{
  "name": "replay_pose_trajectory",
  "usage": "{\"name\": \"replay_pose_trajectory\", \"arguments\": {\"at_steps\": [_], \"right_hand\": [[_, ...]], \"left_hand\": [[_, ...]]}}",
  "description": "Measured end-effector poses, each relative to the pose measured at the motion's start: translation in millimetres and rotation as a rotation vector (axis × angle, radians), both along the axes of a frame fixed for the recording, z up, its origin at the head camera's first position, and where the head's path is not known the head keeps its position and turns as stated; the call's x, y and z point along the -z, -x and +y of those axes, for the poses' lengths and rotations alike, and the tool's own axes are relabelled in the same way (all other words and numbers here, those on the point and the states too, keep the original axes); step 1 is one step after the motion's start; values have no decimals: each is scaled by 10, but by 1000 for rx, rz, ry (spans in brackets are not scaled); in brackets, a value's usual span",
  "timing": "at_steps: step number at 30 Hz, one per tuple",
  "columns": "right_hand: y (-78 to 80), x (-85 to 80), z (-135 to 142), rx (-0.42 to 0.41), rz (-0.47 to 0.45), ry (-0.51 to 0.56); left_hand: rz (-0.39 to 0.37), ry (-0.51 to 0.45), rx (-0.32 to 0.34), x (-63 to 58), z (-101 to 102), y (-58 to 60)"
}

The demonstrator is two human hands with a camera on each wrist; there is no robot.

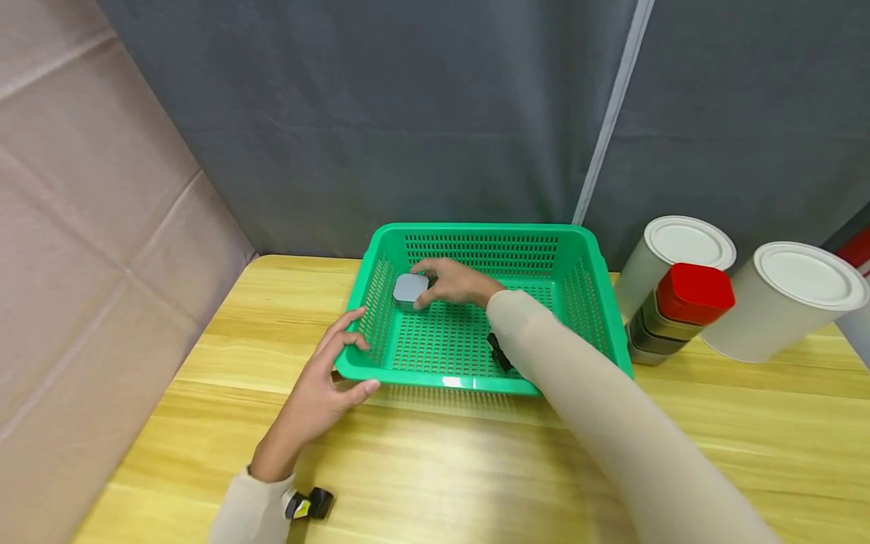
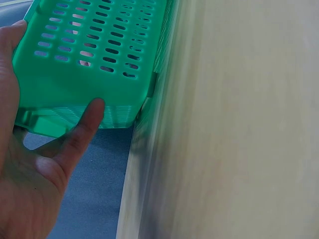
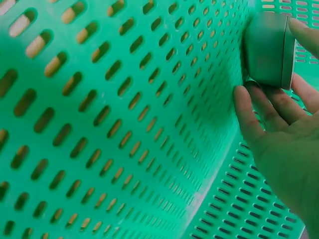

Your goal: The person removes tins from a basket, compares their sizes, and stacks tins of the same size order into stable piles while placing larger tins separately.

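A green plastic basket [image 1: 414, 375] with slotted walls stands on the wooden table. Inside it, near the left end, is a small grey tin [image 1: 411, 289] with rounded corners and a lid. My right hand [image 1: 454, 281] reaches into the basket and grips the tin from its right side, thumb at the front and fingers behind. In the right wrist view the tin [image 3: 266, 50] sits close to the slotted floor. My left hand [image 1: 316, 400] holds the basket's front left corner, with fingers over the rim and the thumb against the outer wall [image 2: 75, 84].
Right of the basket, a stack of small tins [image 1: 655, 325] is topped by a red one [image 1: 696, 293]. Two large white canisters [image 1: 686, 242] with lids stand behind and beside it. A grey curtain [image 1: 381, 113] hangs behind the table [image 1: 442, 468]; a pinkish padded wall [image 1: 102, 227] rises on the left.
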State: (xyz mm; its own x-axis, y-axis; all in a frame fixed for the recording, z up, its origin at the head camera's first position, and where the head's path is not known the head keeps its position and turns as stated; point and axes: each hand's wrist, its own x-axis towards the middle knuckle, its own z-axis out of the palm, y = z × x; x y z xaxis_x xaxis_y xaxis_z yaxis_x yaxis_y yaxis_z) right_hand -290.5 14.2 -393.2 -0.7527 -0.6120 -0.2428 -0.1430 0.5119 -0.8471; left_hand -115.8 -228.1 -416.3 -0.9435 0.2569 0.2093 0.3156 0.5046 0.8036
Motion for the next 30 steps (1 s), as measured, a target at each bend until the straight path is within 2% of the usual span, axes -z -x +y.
{"name": "replay_pose_trajectory", "arguments": {"at_steps": [9,16,21,30], "right_hand": [[28,18,-41,-30,56,-25],[22,7,-8,-22,61,-34],[9,-56,33,-11,67,-14],[-8,-280,119,6,53,67]], "left_hand": [[7,0,3,4,-3,2],[11,-8,4,13,-5,1],[9,-11,2,24,-6,3],[5,13,2,21,-1,28]]}}
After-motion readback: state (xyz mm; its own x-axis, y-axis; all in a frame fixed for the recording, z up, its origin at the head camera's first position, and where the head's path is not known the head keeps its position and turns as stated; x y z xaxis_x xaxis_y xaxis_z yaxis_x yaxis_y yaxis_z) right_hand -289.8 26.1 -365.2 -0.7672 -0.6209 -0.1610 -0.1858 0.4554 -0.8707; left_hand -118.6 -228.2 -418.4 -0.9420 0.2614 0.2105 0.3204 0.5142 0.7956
